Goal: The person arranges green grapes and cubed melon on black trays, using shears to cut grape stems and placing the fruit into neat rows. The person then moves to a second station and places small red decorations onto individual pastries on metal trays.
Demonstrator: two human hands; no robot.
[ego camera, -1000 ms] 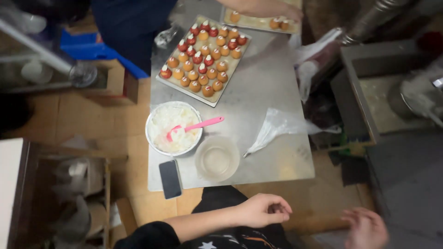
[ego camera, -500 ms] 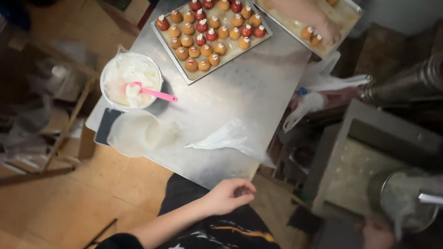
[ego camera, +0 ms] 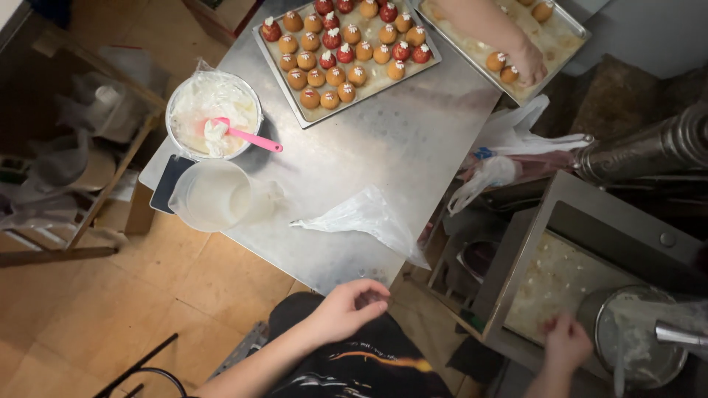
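1. Since the earlier frame the right hand (ego camera: 566,340) has come up to the sink (ego camera: 549,221) edge; the left hand (ego camera: 348,309) has stayed at the table's near edge.
2. The left hand is loosely curled, holding nothing; the right looks open over the sink, near a metal bowl (ego camera: 640,339).
3. A clear plastic bag (ego camera: 365,217) lies on the table (ego camera: 413,140), just beyond the left hand.
4. Farther off: a plastic jug (ego camera: 217,195), a bowl of cream (ego camera: 214,114) with a pink spatula (ego camera: 247,135), and a tray of pastries (ego camera: 346,48).
5. Another person's hand (ego camera: 527,63) rests on the far tray (ego camera: 560,29).
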